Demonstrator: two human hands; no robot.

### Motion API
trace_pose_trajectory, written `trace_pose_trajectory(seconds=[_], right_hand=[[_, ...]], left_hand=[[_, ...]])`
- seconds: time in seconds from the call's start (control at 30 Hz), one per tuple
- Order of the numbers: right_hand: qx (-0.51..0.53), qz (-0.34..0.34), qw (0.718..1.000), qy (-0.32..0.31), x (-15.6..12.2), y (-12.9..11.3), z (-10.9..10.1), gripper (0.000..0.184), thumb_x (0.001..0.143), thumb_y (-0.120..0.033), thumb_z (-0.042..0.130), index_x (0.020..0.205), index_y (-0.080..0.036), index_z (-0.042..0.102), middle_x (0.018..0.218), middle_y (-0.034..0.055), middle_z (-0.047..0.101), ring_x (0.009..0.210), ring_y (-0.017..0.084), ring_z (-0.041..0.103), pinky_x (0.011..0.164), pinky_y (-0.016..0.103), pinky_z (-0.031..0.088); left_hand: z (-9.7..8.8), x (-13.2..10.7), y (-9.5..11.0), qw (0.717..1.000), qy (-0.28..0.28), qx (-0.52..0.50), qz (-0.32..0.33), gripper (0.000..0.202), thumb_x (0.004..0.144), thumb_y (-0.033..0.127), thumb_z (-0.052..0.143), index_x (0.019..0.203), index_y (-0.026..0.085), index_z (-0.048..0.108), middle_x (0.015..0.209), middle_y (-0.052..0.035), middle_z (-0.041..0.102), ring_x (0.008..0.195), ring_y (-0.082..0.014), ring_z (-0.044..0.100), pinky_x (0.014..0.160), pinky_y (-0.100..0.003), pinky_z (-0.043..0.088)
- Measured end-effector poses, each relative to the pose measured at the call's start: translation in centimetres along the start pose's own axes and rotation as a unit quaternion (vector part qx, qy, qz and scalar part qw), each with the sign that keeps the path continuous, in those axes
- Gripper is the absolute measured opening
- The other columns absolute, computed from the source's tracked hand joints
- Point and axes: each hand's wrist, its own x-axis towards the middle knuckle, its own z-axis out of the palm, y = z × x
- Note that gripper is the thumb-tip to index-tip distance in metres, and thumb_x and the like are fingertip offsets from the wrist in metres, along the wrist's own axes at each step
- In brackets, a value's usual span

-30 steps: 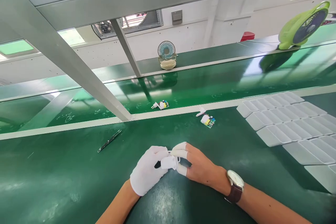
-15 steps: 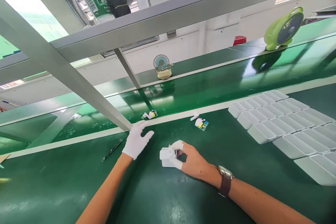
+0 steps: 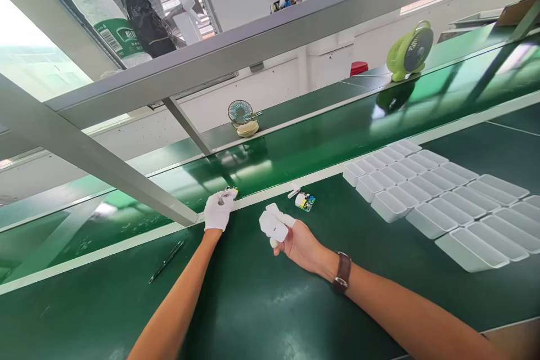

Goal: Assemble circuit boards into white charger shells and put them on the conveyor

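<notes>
Just reached left hand (image 3: 217, 213) out to small board (image 3: 234, 191), maybe pinching it, beyond right hand (image 3: 300, 244) gripping white case (image 3: 273, 226), so busy with both.

At eight o'clock the left hand (image 3: 218, 211) covers most of a circuit board (image 3: 235, 192) — I can't make out its grip. The white trays (image 3: 447, 198) run out of sight at three; the bottle (image 3: 118, 36) at ten loses its top.

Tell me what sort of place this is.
Probably a small-electronics assembly workshop: what looks like a green conveyor belt runs behind the workbench, a small circuit board lies on the bench, and open white plastic shells sit in rows at right.
</notes>
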Motion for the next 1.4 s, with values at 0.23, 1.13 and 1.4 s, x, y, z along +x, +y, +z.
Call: trace_pose_trajectory(seconds=[0.23,1.13,1.4], right_hand=[[-0.009,-0.007,1.0,0.007,-0.6,0.2,0.9,0.031,0.089,-0.046,0.066,0.089,-0.016,0.066,0.07,-0.0004,0.059,0.054,0.013,0.055,0.043,0.026,0.05],[-0.211,-0.005,0.973,0.09,-1.9,2.7,1.4,0.042,0.09,-0.056,0.062,0.114,-0.022,0.066,0.07,0.0009,0.067,0.051,0.016,0.058,0.038,0.024,0.044],[-0.208,-0.005,0.974,0.09,-1.9,2.7,1.6,0.042,0.09,-0.058,0.063,0.111,-0.021,0.067,0.059,-0.0031,0.058,0.046,0.014,0.055,0.037,0.023,0.044]], left_hand=[[0.0,-8.6,4.3,0.993,-0.026,-0.038,0.106,0.021,0.085,0.031,0.062,0.098,0.023,0.076,0.099,-0.0059,0.074,0.086,-0.0197,0.067,0.079,-0.032,0.053],[-3.6,-15.4,9.4,0.989,-0.101,-0.003,0.106,0.042,0.073,0.027,0.078,0.113,0.025,0.065,0.128,-0.0073,0.065,0.114,-0.0299,0.063,0.088,-0.038,0.054],[-4.2,-14.8,10.3,0.987,-0.12,-0.033,0.103,0.036,0.072,0.025,0.08,0.103,0.026,0.064,0.115,-0.0043,0.069,0.1,-0.0257,0.065,0.086,-0.036,0.051]])
